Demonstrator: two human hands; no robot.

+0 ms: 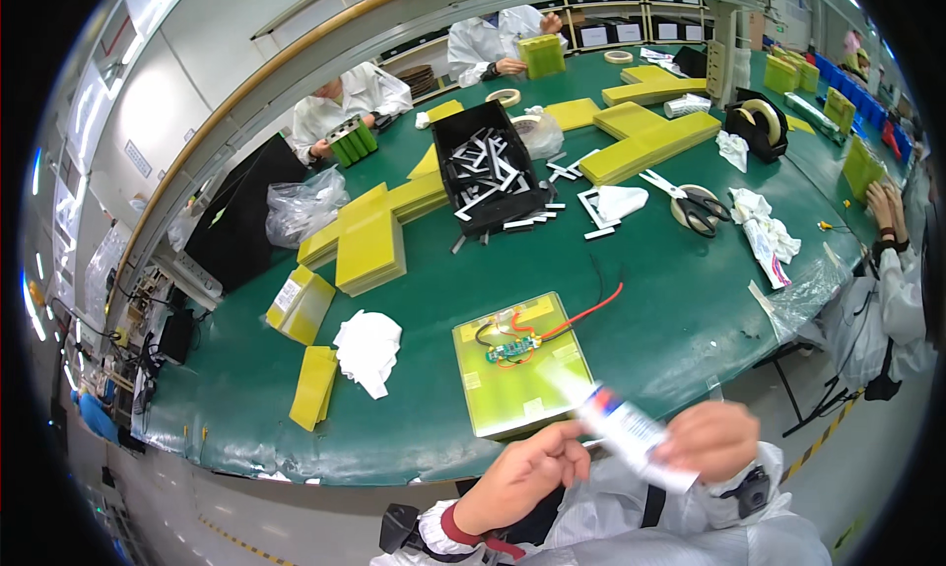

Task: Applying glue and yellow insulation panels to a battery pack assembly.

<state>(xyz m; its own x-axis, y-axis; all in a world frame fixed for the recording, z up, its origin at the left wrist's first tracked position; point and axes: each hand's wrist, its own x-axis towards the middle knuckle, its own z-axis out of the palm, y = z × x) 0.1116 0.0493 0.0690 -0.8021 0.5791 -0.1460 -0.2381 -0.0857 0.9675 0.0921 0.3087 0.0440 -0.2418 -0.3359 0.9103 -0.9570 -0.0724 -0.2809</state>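
Note:
My right hand [711, 442] is closed around a white glue tube [625, 430] with a blue and red print, blurred by motion, its nozzle tilted up and to the left. Just left of the tube is my left hand [522, 475], fingers curled in toward the thumb; whatever they may hold is hidden. In front of both hands lies a yellow-green battery pack [512, 399], flat on the table. A small green circuit board [513, 349] rests on the pack, with red and black wires [586, 313] running off its far right side.
A black bin [461, 140] of black and white strips stands mid-table on the green mat [493, 270]. Around it are stacked yellow sheets [369, 239], scissors [698, 211], a tape dispenser [757, 125] and a white cloth [369, 351]. Co-workers sit at the far side and right.

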